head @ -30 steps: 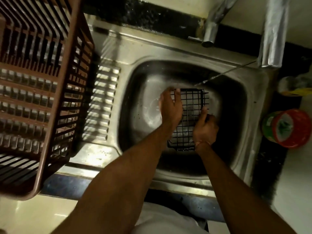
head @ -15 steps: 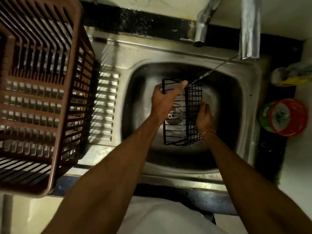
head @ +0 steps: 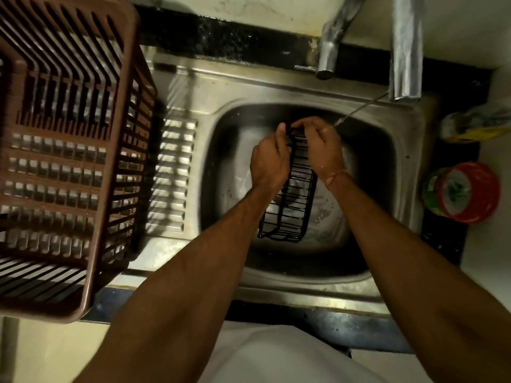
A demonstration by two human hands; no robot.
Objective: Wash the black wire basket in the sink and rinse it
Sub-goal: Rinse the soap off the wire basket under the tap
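The black wire basket point(head: 290, 197) is held up over the middle of the sink point(head: 401, 161). It is long and thin from here. Its long way runs from the back of the sink toward the front edge, and it leans a little, so the near end sits more to the left. It is turned on its side, with its open part looking left. The near end hangs free above the wet sink floor and I cannot tell if it touches.

The left hand point(head: 269, 161) grips the far end of the basket from the left side, fingers curled round the wire and thumb up near the top. The right hand point(head: 322, 149) is on the right side of the same end. Its fingers bend over and pinch the top wire. The two hands are close, with just the basket between them.

A thin line of water point(head: 359, 109) comes slanting down from the tap point(head: 406, 48) at the back right corner and lands by the right hand.

A big brown plastic crate point(head: 69, 150) sits on the ribbed drain board at the left of the sink. A red and green tub point(head: 464, 192) stands on the counter at the right edge, with a yellow thing point(head: 475, 128) behind it.
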